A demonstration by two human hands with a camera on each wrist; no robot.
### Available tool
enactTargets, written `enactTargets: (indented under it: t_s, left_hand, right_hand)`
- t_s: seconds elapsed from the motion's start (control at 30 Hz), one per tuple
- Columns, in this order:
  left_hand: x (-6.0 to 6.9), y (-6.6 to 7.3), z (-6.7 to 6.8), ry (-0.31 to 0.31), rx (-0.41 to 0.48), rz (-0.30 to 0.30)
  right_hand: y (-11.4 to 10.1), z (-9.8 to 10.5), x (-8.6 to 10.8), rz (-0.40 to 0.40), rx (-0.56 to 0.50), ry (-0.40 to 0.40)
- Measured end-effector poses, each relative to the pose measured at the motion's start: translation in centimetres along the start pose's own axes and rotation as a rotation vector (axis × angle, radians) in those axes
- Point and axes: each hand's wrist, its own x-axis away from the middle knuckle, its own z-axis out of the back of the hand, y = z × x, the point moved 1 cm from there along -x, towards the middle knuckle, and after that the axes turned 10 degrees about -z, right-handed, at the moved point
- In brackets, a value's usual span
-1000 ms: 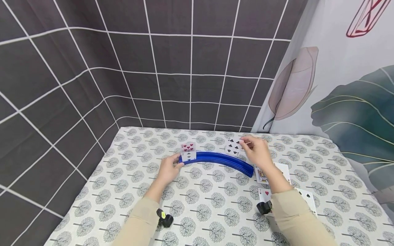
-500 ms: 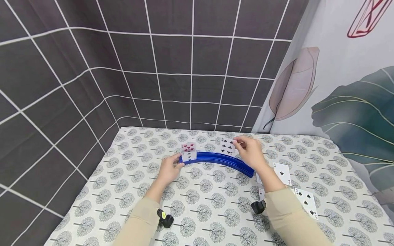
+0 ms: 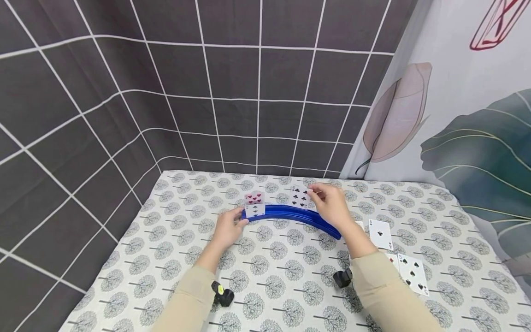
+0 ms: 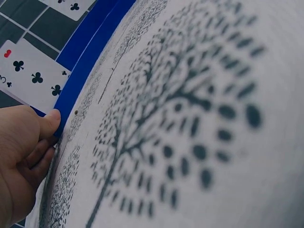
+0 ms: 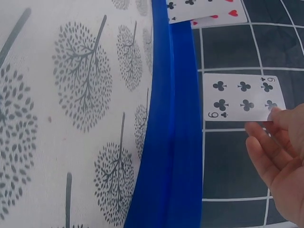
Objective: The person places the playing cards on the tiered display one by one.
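Note:
A curved blue card holder (image 3: 298,215) lies on the cloth, its left end gripped between the thumb and fingers of my left hand (image 3: 226,228). At that end stand a three of clubs (image 4: 37,76) in front and a hearts card (image 3: 254,198) behind it. My right hand (image 3: 330,205) pinches a six of clubs (image 5: 244,97) by its right-hand edge, between thumb and fingertips. In the head view this card appears just behind the holder's middle. The right wrist view shows a gap between card and holder.
Right of the holder, an ace of clubs (image 3: 380,234) and a spades card (image 3: 412,274) lie face up. Other cards are partly hidden under my right forearm. A dark gridded curtain (image 3: 232,115) hangs behind the tree-patterned tablecloth (image 3: 274,286).
My right hand has carried the six of clubs leftward along the back of the holder. My left hand has stayed at the holder's left end.

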Motion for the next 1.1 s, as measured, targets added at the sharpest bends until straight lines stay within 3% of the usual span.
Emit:
enactTargets:
  t_s: [0.43,0.93,1.1]
  left_hand:
    - [0.0,0.2,0.2,-0.006,-0.011,0.009]
    - [0.0,0.0,0.1,0.009,-0.019,0.001]
    - [0.0,0.0,0.1,0.007,-0.018,0.004]
  right_hand:
    - [-0.5,-1.2,-0.3,-0.008,-0.036,-0.029]
    - [-1.3,-2.0,-0.7,0.006,-0.007,-0.049]
    - [-1.4,-2.4,-0.9,0.040,-0.009,-0.035]
